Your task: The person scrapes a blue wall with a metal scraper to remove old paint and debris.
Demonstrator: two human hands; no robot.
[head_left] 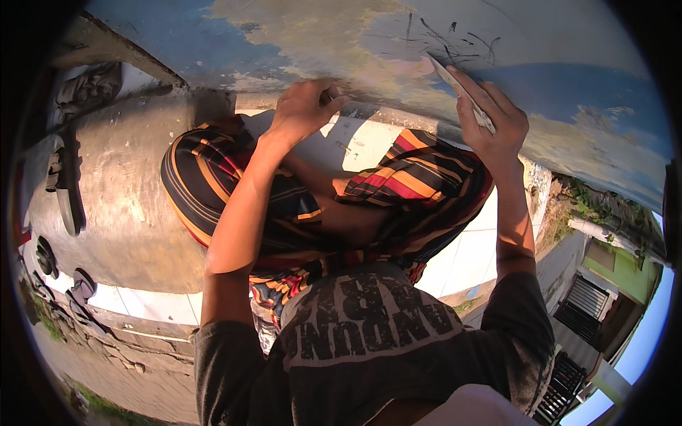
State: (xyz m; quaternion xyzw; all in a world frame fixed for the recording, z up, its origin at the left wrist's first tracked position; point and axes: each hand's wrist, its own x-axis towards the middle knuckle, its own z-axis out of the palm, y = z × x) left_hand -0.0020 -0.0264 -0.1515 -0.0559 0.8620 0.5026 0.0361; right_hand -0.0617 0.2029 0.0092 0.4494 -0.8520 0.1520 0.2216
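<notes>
A painted wall [341, 42] in blue, grey and yellowish tones rises in front of me, with black scribbled marks [455, 42] at its upper right. My right hand [497, 124] is closed round a thin, pale, flat blade-like tool [462, 89]. Its pointed end reaches the painted surface just below the scribbles. At the foot of the wall, left of the middle, my left hand [305, 106] has its fingers curled in. Whatever lies inside that curl, if anything, is hidden.
My crossed legs in striped cloth [426, 170] rest on white tiles [469, 255]. A worn smooth slab [135, 206] lies to the left, with sandals [82, 287] beside it and a dark crumpled cloth [89, 89] farther up. Plants [590, 202] and a green building [625, 273] stand at the right.
</notes>
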